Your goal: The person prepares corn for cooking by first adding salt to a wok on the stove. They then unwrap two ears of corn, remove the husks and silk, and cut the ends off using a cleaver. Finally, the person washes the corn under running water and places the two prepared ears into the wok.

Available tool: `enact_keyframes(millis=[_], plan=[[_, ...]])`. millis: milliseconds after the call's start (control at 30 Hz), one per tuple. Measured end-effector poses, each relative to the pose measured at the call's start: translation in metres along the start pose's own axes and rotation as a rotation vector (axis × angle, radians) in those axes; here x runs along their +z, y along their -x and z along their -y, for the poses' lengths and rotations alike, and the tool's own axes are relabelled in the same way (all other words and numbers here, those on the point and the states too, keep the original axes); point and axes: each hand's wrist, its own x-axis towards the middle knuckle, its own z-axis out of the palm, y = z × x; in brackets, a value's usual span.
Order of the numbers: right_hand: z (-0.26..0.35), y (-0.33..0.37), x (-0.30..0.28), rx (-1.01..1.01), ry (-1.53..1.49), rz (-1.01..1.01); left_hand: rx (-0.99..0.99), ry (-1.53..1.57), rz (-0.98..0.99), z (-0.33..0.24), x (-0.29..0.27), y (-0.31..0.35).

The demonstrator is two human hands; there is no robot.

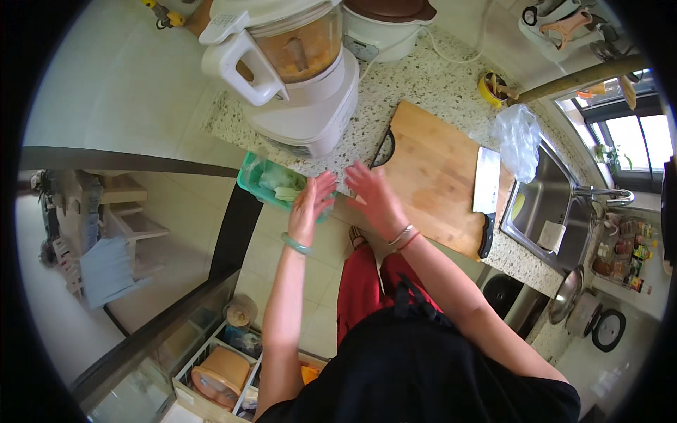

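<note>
Both of my hands are raised in front of me, a small gap between them, and neither holds anything. My left hand (312, 200) has its fingers extended, close beside a green plastic bin (247, 185) with pale green vegetable pieces (285, 192) inside. With fingers spread, my right hand (379, 202) is near the left edge of a wooden cutting board (438, 166), by its black loop handle (383, 146). A cleaver (486, 180) with a black grip lies flat along the board's right side, its grip toward me.
A white food processor (303, 116) with orange residue in its bowl stands at the back left of the speckled counter (434, 77), beside a white cooker (388, 39). Right of the board are a clear plastic bag (518, 141) and a steel sink (541, 194) with a faucet (606, 194).
</note>
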Motion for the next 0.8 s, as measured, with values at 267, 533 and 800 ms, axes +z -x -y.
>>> enact_keyframes(millis=[267,533,800], plan=[[0.1,0.074,-0.081,-0.299,-0.333,-0.052,-0.058,0.35,0.293,0.008,0.157,-0.028],[0.205,0.16,-0.202,-0.621,-0.432,-0.257,-0.174,0.275,0.347,0.04,0.336,-0.081],[0.242,0.163,-0.359,-0.562,-0.196,-0.804,0.009,-0.22,-0.067,0.081,0.453,-0.16]])
